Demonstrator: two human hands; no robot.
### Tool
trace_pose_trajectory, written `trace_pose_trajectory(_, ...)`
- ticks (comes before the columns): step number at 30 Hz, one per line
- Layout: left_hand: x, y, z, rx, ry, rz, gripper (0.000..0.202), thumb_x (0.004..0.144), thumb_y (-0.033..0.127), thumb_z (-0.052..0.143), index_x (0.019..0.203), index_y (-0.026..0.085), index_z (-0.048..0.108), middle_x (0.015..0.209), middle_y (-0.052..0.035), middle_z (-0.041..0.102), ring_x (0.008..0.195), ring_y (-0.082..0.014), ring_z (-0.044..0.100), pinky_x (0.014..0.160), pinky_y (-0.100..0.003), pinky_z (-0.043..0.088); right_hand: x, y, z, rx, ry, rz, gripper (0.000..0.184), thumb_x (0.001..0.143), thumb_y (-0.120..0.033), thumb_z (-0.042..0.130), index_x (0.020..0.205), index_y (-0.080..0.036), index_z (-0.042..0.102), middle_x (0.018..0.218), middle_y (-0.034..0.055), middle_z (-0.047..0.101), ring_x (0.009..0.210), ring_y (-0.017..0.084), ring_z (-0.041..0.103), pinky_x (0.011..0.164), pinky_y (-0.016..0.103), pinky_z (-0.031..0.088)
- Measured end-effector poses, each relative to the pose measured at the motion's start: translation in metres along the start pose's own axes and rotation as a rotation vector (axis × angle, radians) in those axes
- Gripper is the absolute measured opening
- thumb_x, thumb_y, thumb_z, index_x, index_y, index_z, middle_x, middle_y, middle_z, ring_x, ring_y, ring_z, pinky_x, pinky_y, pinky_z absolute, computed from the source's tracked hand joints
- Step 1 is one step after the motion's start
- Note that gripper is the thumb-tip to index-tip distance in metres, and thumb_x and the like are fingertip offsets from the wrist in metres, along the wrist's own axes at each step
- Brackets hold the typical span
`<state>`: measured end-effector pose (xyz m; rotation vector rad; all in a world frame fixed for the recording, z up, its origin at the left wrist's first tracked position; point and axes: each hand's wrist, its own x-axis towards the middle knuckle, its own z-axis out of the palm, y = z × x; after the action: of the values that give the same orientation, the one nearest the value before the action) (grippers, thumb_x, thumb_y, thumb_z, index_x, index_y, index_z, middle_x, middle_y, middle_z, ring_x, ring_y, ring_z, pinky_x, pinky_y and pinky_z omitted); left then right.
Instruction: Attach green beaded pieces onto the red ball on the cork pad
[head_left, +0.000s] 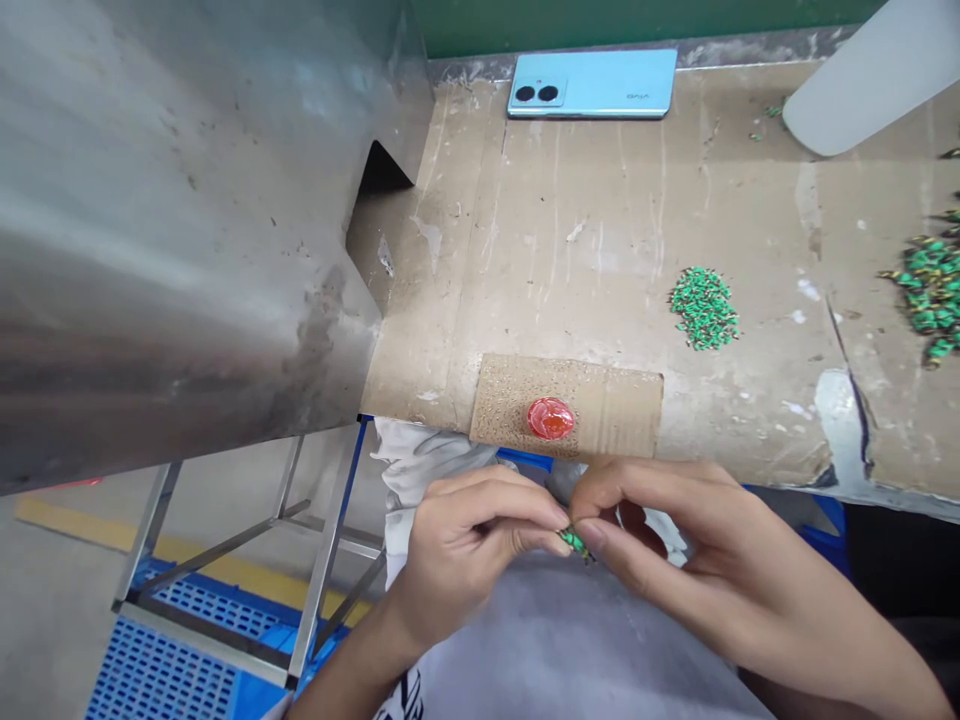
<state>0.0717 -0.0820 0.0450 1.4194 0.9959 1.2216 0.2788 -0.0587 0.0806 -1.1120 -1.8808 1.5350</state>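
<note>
Between the fingertips of both hands is a small green part with dark, brassy ends, held just off the table's front edge. My left hand pinches its left side with thumb and forefinger. From the other side, the thumb and forefinger of my right hand close on it; the fingertips cover much of the part. Beyond the hands, a round red cap or dish sits on a wet-looking strip of cardboard. Farther right lies a pile of tiny green pieces.
A larger heap of green and brass-coloured parts lies at the right edge. A light blue phone rests at the back beside a whitish container. A big metal housing fills the left. Below it stands a metal-framed stool.
</note>
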Motion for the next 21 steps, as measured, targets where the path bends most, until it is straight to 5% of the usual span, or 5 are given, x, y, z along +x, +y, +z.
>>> trace_pose_trajectory(14,-0.008,-0.005,-0.004,0.070,-0.017,0.177,0.022,0.102,0.003,0.063,0.101,0.017,0.080,0.088,-0.0054,0.082,0.078,-0.0161,0.078,0.071,-0.024,0.063,-0.009,0.004,0.013,0.016,0.093,-0.051,0.009,0.099,-0.019,0.071,0.104,-0.027,0.071,0.084,-0.0036,0.076,0.064,0.011,0.069,0.061,0.019,0.056)
trace_pose_trajectory(17,-0.007,0.000,0.000,0.026,0.039,0.073,0.008,0.098,0.015,0.077,0.105,0.020,0.081,0.082,-0.0030,0.081,0.070,-0.0143,0.075,0.065,-0.021,0.060,-0.011,0.011,0.016,0.005,0.180,-0.166,0.018,0.099,-0.012,0.068,0.110,-0.026,0.069,0.091,-0.0009,0.079,0.076,0.013,0.075,0.069,0.021,0.061)
trace_pose_trajectory(21,-0.005,0.012,0.004,-0.001,0.007,-0.176,0.019,0.093,0.025,0.084,0.110,0.019,0.081,0.071,-0.0007,0.077,0.052,-0.0107,0.065,0.053,-0.018,0.054,-0.012,0.020,0.016,-0.119,0.246,-0.317,0.027,0.097,-0.004,0.064,0.115,-0.024,0.068,0.100,0.0041,0.079,0.087,0.016,0.077,0.076,0.026,0.063)
